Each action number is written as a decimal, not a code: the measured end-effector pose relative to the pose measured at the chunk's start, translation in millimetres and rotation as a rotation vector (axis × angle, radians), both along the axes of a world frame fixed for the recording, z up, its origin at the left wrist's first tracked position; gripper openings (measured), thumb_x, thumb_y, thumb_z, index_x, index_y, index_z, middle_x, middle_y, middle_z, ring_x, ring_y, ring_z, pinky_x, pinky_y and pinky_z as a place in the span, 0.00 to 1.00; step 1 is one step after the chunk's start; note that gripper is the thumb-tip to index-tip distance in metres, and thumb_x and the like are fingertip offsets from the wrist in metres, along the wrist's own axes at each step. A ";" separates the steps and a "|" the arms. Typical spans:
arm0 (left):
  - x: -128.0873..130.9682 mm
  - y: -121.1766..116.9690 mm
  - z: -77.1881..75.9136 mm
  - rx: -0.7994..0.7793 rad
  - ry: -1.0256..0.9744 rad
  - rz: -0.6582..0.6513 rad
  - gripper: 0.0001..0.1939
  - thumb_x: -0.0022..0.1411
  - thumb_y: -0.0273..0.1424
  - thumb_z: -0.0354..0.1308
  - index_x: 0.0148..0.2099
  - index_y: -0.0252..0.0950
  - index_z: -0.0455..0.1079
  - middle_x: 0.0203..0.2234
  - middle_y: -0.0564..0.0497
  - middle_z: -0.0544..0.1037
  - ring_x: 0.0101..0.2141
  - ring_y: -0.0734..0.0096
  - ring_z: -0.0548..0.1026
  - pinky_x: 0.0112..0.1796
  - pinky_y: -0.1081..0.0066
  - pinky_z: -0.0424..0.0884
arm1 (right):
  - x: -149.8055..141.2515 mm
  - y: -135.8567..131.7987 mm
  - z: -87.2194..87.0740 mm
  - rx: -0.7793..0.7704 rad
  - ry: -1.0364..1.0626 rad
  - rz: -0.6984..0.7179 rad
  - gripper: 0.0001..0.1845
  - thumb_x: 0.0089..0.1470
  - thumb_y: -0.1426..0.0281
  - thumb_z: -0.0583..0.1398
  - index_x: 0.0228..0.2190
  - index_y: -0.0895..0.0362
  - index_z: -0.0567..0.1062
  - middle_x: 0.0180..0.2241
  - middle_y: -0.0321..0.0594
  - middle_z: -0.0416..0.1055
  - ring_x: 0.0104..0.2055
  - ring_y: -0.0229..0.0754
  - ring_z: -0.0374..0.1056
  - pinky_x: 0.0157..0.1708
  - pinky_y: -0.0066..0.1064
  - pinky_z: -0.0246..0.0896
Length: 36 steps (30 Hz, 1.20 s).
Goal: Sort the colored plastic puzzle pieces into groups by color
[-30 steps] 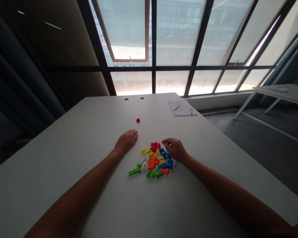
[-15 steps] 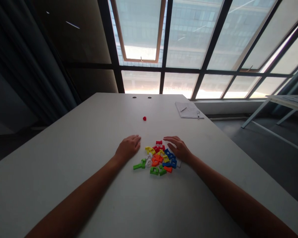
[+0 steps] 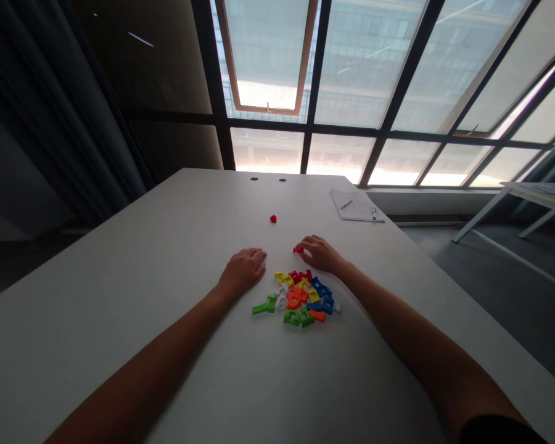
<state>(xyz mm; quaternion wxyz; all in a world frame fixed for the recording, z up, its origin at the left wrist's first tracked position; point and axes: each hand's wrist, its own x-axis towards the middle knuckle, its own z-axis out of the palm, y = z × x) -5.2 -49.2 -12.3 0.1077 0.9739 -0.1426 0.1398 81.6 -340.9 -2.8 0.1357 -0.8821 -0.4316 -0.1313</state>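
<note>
Between the fingertips of my right hand (image 3: 320,253) is a small red plastic block (image 3: 298,250), pinched just beyond the pile. My left hand (image 3: 245,269) lies flat on the table, fingers stretched out, holding nothing, to the left of the pile. The pile mixes small plastic blocks: yellow ones (image 3: 284,279) at the upper left, red ones (image 3: 300,275) at the top, orange ones (image 3: 296,296) in the middle, blue ones (image 3: 322,301) on the right and green ones (image 3: 291,317) in front. Farther off sits a lone red piece (image 3: 273,219).
The white table (image 3: 203,216) reaches toward large windows. Papers (image 3: 355,205) with two pens lie by its far right edge. Two round dark holes (image 3: 254,179) are set near the far edge. Another white table (image 3: 536,194) stands at the right, a dark curtain at the left.
My right hand has taken a red block from the top of the pile and moved it forward, away from me. My left hand stays in place. The view has shifted slightly.
</note>
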 end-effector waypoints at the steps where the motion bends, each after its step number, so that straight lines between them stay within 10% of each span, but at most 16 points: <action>1: -0.2 -0.4 0.5 0.001 0.004 0.002 0.19 0.71 0.34 0.53 0.59 0.42 0.76 0.59 0.44 0.79 0.58 0.56 0.76 0.60 0.57 0.71 | 6.7 3.5 -0.7 -0.009 -0.008 -0.008 0.12 0.68 0.72 0.61 0.50 0.56 0.82 0.49 0.49 0.79 0.49 0.48 0.72 0.52 0.39 0.66; 15: 0.9 -1.7 4.0 0.021 0.036 0.017 0.18 0.71 0.35 0.53 0.58 0.42 0.76 0.57 0.43 0.79 0.55 0.53 0.75 0.57 0.54 0.71 | 73.4 33.2 -9.3 0.047 -0.014 -0.125 0.17 0.66 0.82 0.55 0.44 0.59 0.83 0.54 0.51 0.73 0.52 0.47 0.69 0.55 0.36 0.64; 36: -1.6 -5.5 5.6 0.025 0.043 0.042 0.17 0.72 0.35 0.52 0.58 0.42 0.75 0.57 0.43 0.78 0.54 0.53 0.74 0.55 0.55 0.70 | 58.3 48.8 -6.1 -0.105 0.056 -0.297 0.27 0.69 0.72 0.54 0.65 0.57 0.72 0.64 0.54 0.70 0.60 0.59 0.66 0.59 0.46 0.62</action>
